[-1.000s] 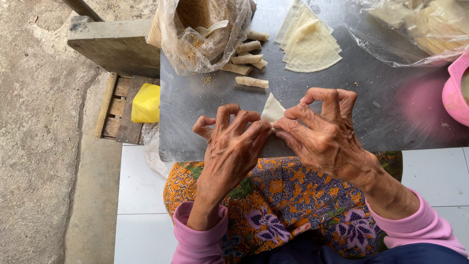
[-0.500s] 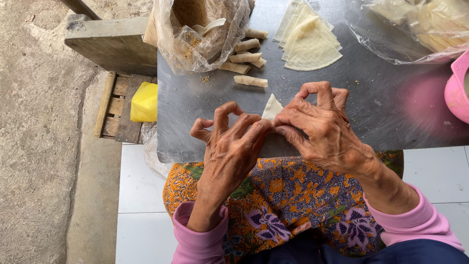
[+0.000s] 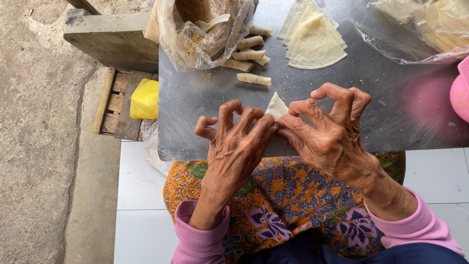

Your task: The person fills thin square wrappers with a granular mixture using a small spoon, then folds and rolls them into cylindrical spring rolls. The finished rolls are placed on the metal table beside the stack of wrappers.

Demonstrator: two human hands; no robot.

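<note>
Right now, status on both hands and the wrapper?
Left hand and right hand both pinching the pale triangular pastry wrapper on the grey metal tray. Nothing in the way.

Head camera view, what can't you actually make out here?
- Wrapper: only its tip shows; the left hand and right hand cover the rest, so any filling is hidden.
- Plastic bag: crumpled film blurs its contents, and the top edge cuts it off.
- Pink container: cut by the right edge.
- Second bag: contents unclear through plastic, cut by the top edge.
</note>
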